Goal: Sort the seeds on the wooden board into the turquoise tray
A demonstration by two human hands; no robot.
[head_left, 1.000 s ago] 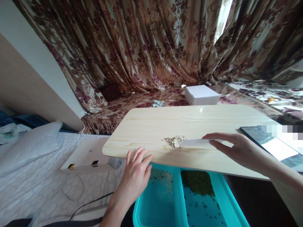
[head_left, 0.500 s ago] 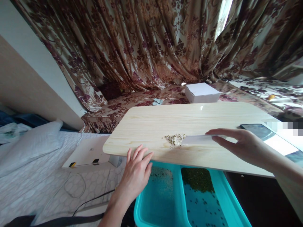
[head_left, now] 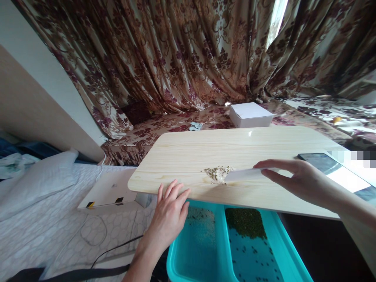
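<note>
White card (head_left: 243,174), pinched in the right hand (head_left: 305,185), meets the grains (head_left: 217,174) near the desk's (head_left: 185,150) front edge, apparently for scraping; a stroke would need it low. Left hand (head_left: 171,208), fingers spread, rests on that edge.

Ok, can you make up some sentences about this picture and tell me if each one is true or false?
1. The right hand holds a thin white sheet. True.
2. The left hand is deep inside the blue tray. False: the left hand rests at the near edge of the table.
3. A small pile of mixed bits lies on the table. True.
4. The dark green grains are in the tray's left half. False: the dark green grains are in its right half; mostly pale grains are in the left.
5. The white box is past the table's far edge. True.
</note>
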